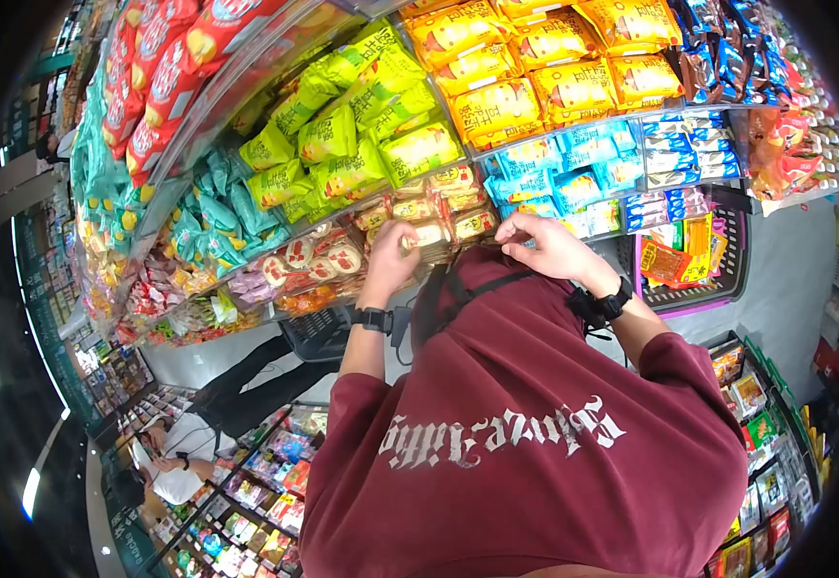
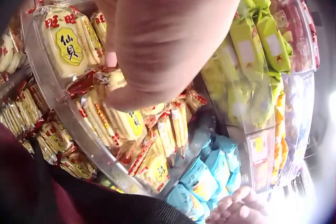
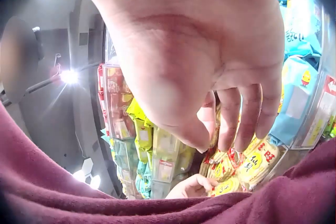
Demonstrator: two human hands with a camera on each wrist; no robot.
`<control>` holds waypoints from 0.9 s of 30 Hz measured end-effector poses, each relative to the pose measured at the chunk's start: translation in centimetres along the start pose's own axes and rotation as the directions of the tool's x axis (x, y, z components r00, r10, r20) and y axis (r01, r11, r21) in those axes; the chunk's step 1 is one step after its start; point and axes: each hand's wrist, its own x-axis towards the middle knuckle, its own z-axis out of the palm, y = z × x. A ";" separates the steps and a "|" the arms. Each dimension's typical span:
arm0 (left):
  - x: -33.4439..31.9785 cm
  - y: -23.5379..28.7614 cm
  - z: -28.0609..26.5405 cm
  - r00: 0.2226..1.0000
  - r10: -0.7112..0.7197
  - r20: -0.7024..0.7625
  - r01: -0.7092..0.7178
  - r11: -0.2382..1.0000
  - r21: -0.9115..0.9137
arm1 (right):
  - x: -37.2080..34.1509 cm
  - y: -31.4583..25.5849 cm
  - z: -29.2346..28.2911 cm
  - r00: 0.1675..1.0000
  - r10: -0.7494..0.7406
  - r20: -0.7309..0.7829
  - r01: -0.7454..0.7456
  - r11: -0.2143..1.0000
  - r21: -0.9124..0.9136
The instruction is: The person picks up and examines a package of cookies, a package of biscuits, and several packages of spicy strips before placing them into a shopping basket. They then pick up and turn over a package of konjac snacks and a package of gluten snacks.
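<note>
A bin of rice crackers in clear wrappers with red print [image 2: 68, 43] lies in front of the person. The left hand [image 1: 392, 252] reaches down into this bin. Its thumb and fingers pinch a wrapped rice cracker packet [image 2: 118, 80], partly covered by the hand in the left wrist view. To the right, the right hand [image 1: 535, 243] hangs over the bin's front edge near light blue snack bags [image 1: 525, 173]. Its fingers [image 3: 229, 113] are loosely bent with nothing between them, above more cracker packets [image 3: 254, 163].
Green bags [image 1: 347, 169], yellow bags [image 1: 564, 87] and teal bags [image 1: 217, 217] fill neighbouring bins behind clear dividers. A shopping basket [image 1: 718, 275] with several snack packs stands at the right. Another person [image 1: 183, 458] is at the lower left beside low shelves.
</note>
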 end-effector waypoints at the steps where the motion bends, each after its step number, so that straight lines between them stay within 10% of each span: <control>1: 0.1 -0.1 0.1 0.997 0.080 -0.018 -0.079 0.994 0.071 | -0.2 -0.2 0.5 1.000 0.001 0.004 -0.001 1.000 -0.018; 17: -5.7 -9.5 -1.0 0.887 0.311 -0.342 -0.291 0.950 0.112 | -7.7 -5.0 16.1 0.911 0.275 -0.307 -0.324 0.938 -0.123; 27: -6.3 -11.3 -1.4 0.895 0.394 -0.208 -0.354 0.912 0.205 | -15.0 -6.5 24.8 0.779 0.461 -0.425 -0.535 0.842 -0.068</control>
